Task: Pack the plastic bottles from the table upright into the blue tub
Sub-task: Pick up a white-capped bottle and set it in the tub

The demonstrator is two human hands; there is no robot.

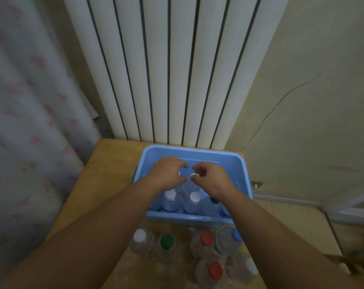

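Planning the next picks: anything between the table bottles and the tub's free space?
Yes, the packed bottles fill the near row of the blue tub, so table bottles must pass over them. The left hand and right hand are over the far space.

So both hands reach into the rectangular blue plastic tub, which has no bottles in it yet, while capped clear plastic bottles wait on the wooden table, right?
Not quite: in the head view the blue plastic tub already holds bottles, such as a white-capped bottle. The left hand and right hand do reach in, and capped bottles wait on the wooden table.
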